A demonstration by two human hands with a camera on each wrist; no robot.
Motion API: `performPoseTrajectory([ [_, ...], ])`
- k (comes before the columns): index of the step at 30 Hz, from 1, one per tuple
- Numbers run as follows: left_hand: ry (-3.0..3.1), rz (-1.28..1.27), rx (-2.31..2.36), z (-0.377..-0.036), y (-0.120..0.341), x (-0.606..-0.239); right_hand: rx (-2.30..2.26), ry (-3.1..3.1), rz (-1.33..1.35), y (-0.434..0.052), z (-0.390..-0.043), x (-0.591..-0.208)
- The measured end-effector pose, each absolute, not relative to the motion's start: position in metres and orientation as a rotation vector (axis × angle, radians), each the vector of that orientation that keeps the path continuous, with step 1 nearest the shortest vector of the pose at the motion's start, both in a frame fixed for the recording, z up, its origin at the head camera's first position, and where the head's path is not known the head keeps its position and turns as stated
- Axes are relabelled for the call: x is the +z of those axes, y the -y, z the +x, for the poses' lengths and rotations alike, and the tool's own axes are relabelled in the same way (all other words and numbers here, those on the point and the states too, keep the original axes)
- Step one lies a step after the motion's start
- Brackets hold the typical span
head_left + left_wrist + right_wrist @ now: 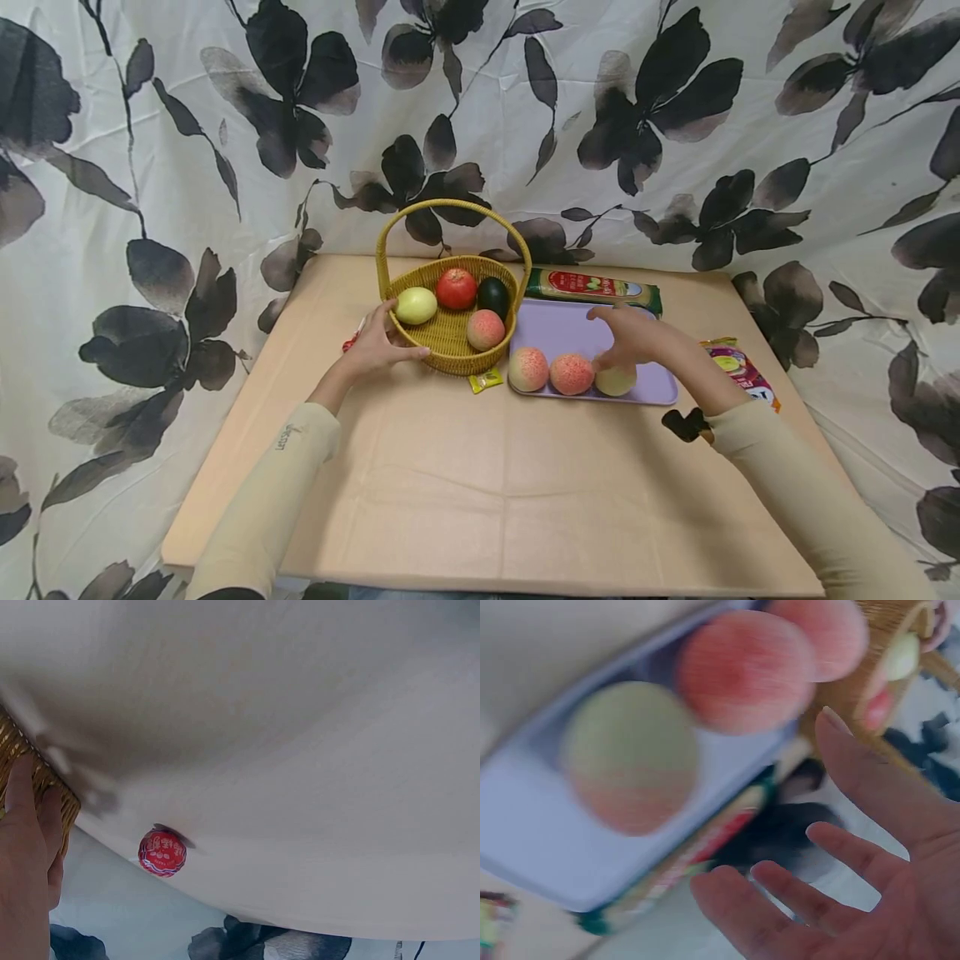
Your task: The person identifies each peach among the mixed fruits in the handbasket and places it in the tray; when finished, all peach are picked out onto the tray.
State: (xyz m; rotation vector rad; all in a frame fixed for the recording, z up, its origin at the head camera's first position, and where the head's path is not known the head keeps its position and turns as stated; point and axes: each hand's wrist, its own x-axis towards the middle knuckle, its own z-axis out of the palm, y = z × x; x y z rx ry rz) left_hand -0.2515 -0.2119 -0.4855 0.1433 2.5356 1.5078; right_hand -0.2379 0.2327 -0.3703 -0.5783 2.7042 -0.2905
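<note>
A yellow woven basket [453, 360] with a tall handle holds a pale yellow-green fruit [416, 306], a red round fruit [457, 289], a dark green oval fruit [492, 296] and a peach [485, 330]. Against the basket's left outer side rests my left hand [372, 343], its fingers extended along the weave in the left wrist view. Three peaches line the front of a lilac tray [555, 321]: one on the left [528, 369], one in the middle [572, 374], and a paler one [634, 757]. Over that paler peach hovers my right hand [633, 335], fingers spread, holding nothing.
Behind the tray lies a long green-and-red packet [592, 287]. A purple snack bag [738, 371] is right of the tray. A small yellow wrapped candy [486, 380] sits before the basket, and a red round lollipop [163, 853] beyond it on the left. Floral cloth [525, 125] hangs behind.
</note>
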Motion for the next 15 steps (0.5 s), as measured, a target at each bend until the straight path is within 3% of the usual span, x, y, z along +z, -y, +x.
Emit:
performPoseTrajectory([
  [15, -2.46, 0.158, 1.597, -0.25, 0.211, -0.487, -0.256, -2.639, -0.839, -0.099, -0.272, -0.328],
])
